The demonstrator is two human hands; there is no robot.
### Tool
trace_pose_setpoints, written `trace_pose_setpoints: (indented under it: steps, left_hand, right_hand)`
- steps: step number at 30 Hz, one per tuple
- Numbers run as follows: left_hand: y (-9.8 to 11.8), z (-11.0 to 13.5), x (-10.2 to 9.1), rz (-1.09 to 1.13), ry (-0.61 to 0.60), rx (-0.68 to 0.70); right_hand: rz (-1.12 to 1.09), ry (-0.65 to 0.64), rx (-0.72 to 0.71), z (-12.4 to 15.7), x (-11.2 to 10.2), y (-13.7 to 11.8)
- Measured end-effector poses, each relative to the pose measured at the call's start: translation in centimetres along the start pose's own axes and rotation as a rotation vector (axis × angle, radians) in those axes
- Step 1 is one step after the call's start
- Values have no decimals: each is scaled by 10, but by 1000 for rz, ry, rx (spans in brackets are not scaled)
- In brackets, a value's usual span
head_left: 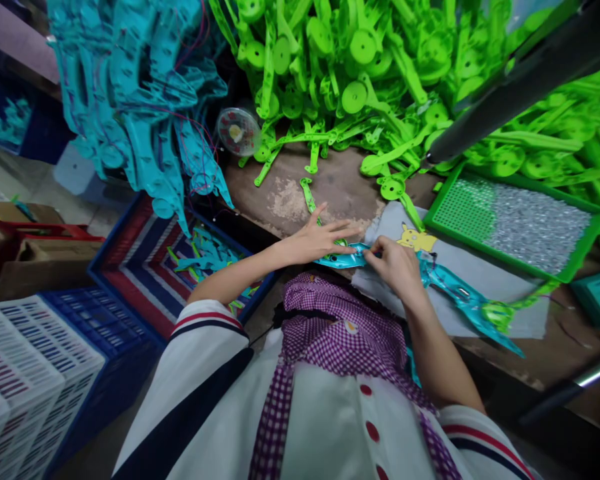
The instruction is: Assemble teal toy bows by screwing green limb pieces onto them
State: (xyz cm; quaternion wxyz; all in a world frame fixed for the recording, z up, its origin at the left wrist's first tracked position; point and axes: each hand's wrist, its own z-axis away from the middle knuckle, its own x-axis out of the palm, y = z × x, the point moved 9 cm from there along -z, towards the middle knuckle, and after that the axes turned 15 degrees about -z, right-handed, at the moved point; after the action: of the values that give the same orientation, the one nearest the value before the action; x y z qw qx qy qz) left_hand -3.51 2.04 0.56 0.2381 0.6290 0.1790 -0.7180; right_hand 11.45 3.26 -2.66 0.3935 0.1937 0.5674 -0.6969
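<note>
A long teal plastic part (pixel 447 287) lies across a grey cloth (pixel 480 270) with a yellow cartoon figure on the worn bench. My left hand (pixel 320 239) rests flat on the part's left end, fingers stretched out, with a loose green strip (pixel 309 199) just beyond them. My right hand (pixel 395 263) is closed in a pinch on the part near its middle. What the fingertips pinch is too small to make out. A green piece (pixel 500 312) sits at the part's right end.
A heap of green plastic parts (pixel 370 60) fills the back of the bench. Teal wired parts (pixel 140 100) hang at back left over a blue crate (pixel 145 267). A green tray of small screws (pixel 520 220) sits right. A dark pole (pixel 520 83) crosses the upper right. White crates (pixel 25 373) stand left.
</note>
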Motion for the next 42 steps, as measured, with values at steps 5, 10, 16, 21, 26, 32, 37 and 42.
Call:
trace_pose_setpoints:
  steps: [5,10,16,21,26,32,37,42]
  left_hand:
    - [-1,0,1,56,41,-3]
    - [-2,1,0,72,50,3]
    - [-4,2,-3,101,110,-5]
    - [-3,2,-1,111,110,5]
    - [-2,1,1,72,76,18]
    - [-4,3,7,63,41,7]
    - [-15,16,20,149,201,-205]
    - [-33,54,28,302,563,-583]
  right_hand:
    - [-71,30,22,7,-17,13]
    - [-152,120,95,17,-31,35]
    - [-118,172,84,23,-27,32]
    - [33,258,22,29,-32,19]
    - [51,226,30,23,-27,23]
    - [14,248,20,30,-27,39]
    - [-36,387,-63,46,-43,26]
    - [-129,394,-302,46,-40,-25]
